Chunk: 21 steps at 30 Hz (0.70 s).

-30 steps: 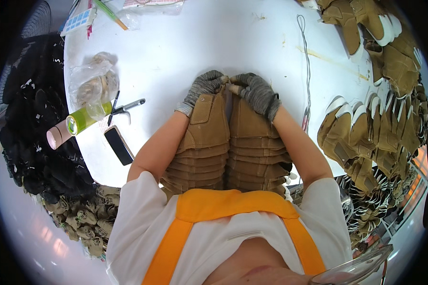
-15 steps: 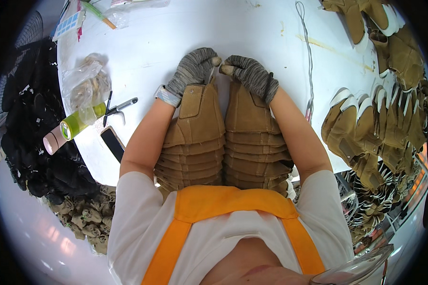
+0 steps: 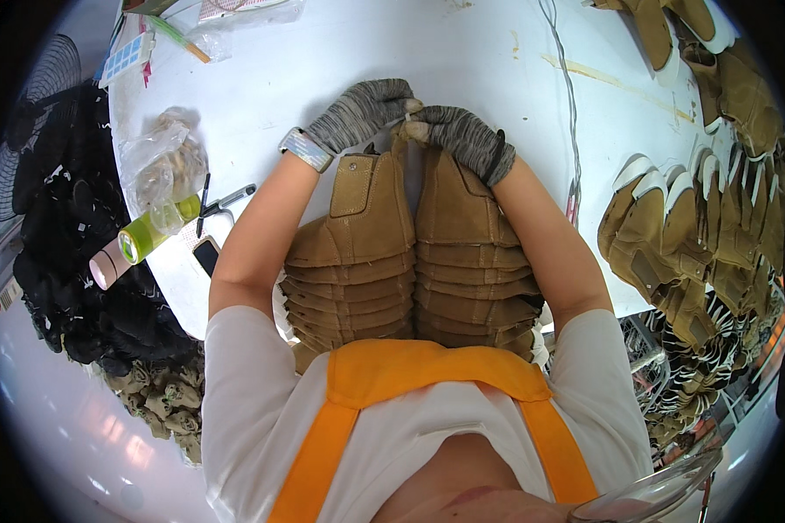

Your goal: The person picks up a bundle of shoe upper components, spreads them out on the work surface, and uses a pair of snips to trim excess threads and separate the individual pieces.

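Note:
Two stacks of brown suede shoe uppers lie side by side before me, the left stack [image 3: 351, 240] and the right stack [image 3: 467, 231]. Both my hands wear grey striped knit gloves with pale fingertips. Beyond the far ends of the stacks, the closed fingertips of my left hand [image 3: 364, 113] meet those of my right hand [image 3: 462, 139]. A raised brown edge of the left stack's top upper reaches up to my right thumb and finger, which pinch it. Something small and pale shows under my left fingertips, too small to name.
On the white table [image 3: 262, 78] at left are a plastic bag [image 3: 161, 161], a green-yellow bottle [image 3: 144, 231], a pink bottle [image 3: 109, 264] and a phone [image 3: 206, 255]. A grey cord [image 3: 569, 105] runs down the right. More brown uppers [image 3: 645, 227] hang over the right edge; black uppers [image 3: 78, 235] pile at left.
My left hand has shifted slightly right and up, and its fingertips now touch my right hand's. A brown edge of the left stack now rises to the fingers.

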Each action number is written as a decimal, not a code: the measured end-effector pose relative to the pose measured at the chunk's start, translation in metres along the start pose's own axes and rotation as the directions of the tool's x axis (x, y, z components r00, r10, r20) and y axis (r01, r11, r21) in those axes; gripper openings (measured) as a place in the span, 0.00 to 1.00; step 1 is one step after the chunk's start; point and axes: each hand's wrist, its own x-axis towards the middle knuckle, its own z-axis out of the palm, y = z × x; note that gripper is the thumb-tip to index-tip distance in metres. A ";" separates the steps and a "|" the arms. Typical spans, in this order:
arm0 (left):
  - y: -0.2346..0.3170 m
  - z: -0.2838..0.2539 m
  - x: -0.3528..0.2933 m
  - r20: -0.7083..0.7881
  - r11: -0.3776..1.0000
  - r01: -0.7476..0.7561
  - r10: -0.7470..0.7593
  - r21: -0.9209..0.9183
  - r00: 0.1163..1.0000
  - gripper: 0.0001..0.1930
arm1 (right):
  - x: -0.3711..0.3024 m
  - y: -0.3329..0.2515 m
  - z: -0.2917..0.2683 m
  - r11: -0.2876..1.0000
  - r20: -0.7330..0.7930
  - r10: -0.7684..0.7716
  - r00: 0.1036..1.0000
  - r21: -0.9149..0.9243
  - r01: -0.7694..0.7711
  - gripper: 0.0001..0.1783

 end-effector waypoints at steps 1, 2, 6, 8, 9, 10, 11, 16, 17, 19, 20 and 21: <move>0.010 -0.001 -0.004 -0.029 0.996 0.090 -0.091 -0.019 0.995 0.19 | 0.001 0.001 -0.002 1.000 -0.009 0.020 1.000 -0.014 -0.020 0.18; 0.024 -0.004 -0.009 -0.058 0.983 0.179 -0.181 -0.042 0.982 0.20 | 0.002 0.002 -0.002 0.999 -0.018 0.040 0.999 -0.029 -0.040 0.19; 0.077 -0.004 -0.044 -0.035 0.879 0.338 -0.347 0.336 0.937 0.22 | 0.001 -0.001 -0.001 0.992 0.003 -0.017 1.000 -0.125 0.017 0.14; 0.080 0.015 -0.068 -0.098 0.828 0.238 -0.219 0.508 0.971 0.20 | -0.006 -0.011 0.002 0.976 -0.011 -0.007 1.000 -0.216 0.005 0.15; 0.080 0.024 -0.078 -0.131 0.822 0.158 -0.102 0.548 0.986 0.17 | -0.010 -0.012 0.004 0.971 -0.036 -0.022 0.999 -0.238 0.013 0.16; 0.079 0.029 -0.086 -0.161 0.805 0.079 0.021 0.588 0.987 0.15 | -0.010 -0.011 0.005 0.963 -0.060 -0.039 0.997 -0.267 0.022 0.17; 0.084 0.032 -0.097 -0.180 0.818 0.084 0.024 0.568 0.983 0.14 | -0.009 -0.009 0.006 0.955 -0.083 -0.057 0.995 -0.295 0.030 0.18; 0.058 0.028 -0.111 -0.311 0.887 0.097 0.055 0.451 0.949 0.13 | -0.009 0.000 0.003 0.946 -0.097 -0.048 0.994 -0.323 0.014 0.17; 0.045 0.022 -0.105 -0.260 0.842 0.157 -0.021 0.515 0.966 0.13 | -0.010 -0.003 0.003 0.936 -0.111 -0.035 0.993 -0.351 -0.007 0.17; 0.056 0.016 -0.091 -0.227 0.759 0.291 -0.192 0.583 0.955 0.14 | -0.012 -0.004 0.004 0.935 -0.123 -0.063 0.990 -0.355 0.015 0.17; 0.062 0.017 -0.086 -0.213 0.706 0.349 -0.277 0.616 0.937 0.14 | -0.012 -0.005 0.005 0.934 -0.132 -0.077 0.988 -0.355 0.025 0.17; 0.057 0.026 -0.084 -0.337 0.704 0.275 -0.053 0.655 0.940 0.19 | -0.014 -0.005 0.005 0.938 -0.145 -0.091 0.985 -0.344 0.036 0.17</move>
